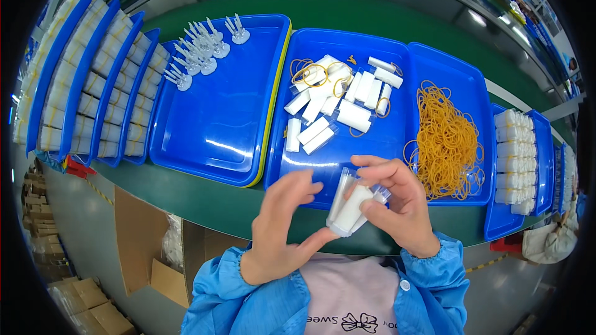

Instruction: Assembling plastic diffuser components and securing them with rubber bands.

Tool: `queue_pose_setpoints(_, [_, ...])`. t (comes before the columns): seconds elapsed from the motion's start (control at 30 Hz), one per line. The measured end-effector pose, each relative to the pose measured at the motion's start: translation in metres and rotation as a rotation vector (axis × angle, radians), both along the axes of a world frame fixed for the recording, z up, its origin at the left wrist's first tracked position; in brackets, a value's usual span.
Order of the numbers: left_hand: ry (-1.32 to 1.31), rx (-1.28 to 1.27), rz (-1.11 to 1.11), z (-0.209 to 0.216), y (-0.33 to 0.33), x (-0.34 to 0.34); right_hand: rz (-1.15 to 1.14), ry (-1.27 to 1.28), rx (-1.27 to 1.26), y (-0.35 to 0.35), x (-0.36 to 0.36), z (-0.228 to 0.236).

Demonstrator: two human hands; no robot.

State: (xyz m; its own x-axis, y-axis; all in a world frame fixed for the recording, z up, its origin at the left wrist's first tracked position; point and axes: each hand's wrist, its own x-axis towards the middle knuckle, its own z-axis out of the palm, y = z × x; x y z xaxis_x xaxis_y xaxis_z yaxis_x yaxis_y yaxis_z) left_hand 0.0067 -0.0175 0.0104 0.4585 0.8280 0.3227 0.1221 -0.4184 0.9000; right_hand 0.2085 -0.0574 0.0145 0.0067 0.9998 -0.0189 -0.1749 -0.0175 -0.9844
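Trays (230,111) line our table (456,226); our right hand (406,208) grips tubes (351,212); our left hand (276,223), fingers spread, touches them by thumb.

Blk lettering (321,320) w/ bow print (359,322) mid-line, across front of pale pink shirt (347,285)

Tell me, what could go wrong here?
The bundle of white and clear plastic tubes might slip apart: the right hand grips it, but the left hand has its fingers open.

The thin, tan rubber bands in the blue plastic tray could snag together when pulled, because they lie in one tangled heap.
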Motion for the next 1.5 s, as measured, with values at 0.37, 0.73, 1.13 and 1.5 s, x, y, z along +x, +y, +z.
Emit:
queue_pose_setpoints(0.37, [-0.539,-1.136,-0.451,-0.002,0.022,0.001,-0.001,-0.878,0.244,0.013,0.029,0.008])
queue_pose_setpoints(0.73, [-0.397,-0.768,-0.102,-0.018,0.017,0.002,-0.087,-1.154,0.311,0.010,0.014,-0.003])
queue_pose_setpoints(1.13, [-0.423,-0.478,-0.142,-0.005,0.004,0.023,0.008,0.039,0.101,-0.004,-0.007,0.007])
queue_pose_setpoints(1.5, [-1.159,-1.702,-0.567,0.008,0.015,0.009,0.043,0.345,0.078,-0.013,-0.021,0.020])
